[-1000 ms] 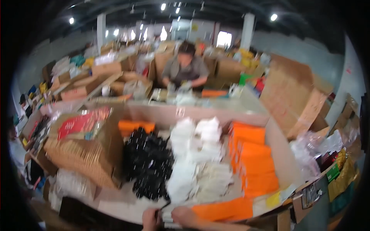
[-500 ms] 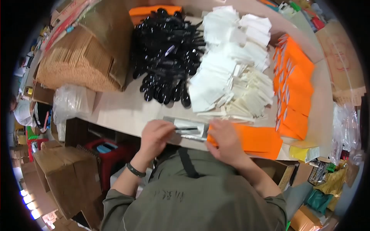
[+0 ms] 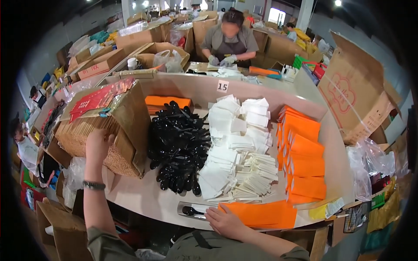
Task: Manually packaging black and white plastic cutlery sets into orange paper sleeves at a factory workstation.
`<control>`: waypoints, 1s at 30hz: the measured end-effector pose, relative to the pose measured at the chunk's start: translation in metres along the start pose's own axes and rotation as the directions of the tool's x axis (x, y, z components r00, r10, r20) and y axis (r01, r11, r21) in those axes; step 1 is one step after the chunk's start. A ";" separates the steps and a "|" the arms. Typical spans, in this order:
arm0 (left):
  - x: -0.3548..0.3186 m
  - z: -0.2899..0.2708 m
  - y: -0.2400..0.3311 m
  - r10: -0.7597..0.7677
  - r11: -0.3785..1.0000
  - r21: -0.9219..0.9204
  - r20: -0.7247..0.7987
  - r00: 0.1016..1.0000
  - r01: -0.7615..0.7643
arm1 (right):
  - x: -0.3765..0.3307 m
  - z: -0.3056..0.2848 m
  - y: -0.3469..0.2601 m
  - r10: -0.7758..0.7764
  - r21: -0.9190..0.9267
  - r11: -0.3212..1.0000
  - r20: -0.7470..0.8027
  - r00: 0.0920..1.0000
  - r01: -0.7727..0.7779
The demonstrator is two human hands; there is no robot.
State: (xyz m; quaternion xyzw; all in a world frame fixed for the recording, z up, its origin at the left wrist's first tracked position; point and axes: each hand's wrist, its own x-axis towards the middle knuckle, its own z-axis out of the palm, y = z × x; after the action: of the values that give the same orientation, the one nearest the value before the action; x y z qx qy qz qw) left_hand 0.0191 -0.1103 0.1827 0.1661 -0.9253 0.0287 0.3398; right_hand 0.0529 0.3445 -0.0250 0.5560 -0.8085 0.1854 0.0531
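My left hand (image 3: 99,145) is up at the open side of a cardboard box (image 3: 135,126), its fingers curled against the packed thin tan sticks (image 3: 72,141). Whether a stick is between those fingers is hidden. At the table's front edge my right hand (image 3: 226,222) lies flat with fingers stretched, over the left end of an orange packet (image 3: 270,214). Just left of those fingertips, a black plastic spoon (image 3: 190,211) rests on a clear, silvery sleeve (image 3: 182,205).
Black spoons (image 3: 178,152) are heaped mid-table, beside white paper packets (image 3: 224,161). Orange packets (image 3: 305,158) overlap along the right side, and more orange ones (image 3: 167,102) lie behind the spoons. Across the low partition, a gloved person (image 3: 228,41) works at another table.
My left hand has let go of the black spoon and moved up and left to the box. My right hand stays at the orange packet. The view has tilted up.
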 end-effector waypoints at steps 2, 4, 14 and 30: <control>0.023 -0.002 -0.006 -0.119 0.993 0.067 0.548 0.828 0.099 | -0.001 -0.002 0.003 0.006 0.016 1.000 0.008 1.000 -0.006; 0.018 0.000 -0.009 -0.002 1.000 0.006 0.399 0.917 0.000 | -0.002 -0.008 -0.002 0.034 0.028 0.999 0.032 0.999 -0.035; -0.067 0.004 -0.039 -0.357 0.873 -0.353 0.004 0.934 0.335 | -0.015 -0.011 0.014 0.150 0.172 0.973 0.029 0.988 -0.153; -0.224 0.075 0.057 0.216 0.437 -0.507 0.861 0.461 0.743 | -0.008 -0.036 0.007 0.208 0.064 0.974 0.116 0.971 -0.216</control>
State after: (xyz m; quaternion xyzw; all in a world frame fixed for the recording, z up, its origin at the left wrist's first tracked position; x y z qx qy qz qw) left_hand 0.1143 -0.0042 -0.0147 0.1362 -0.7913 -0.5833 -0.1230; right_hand 0.0453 0.3669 0.0038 0.4774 -0.8573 0.1899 -0.0323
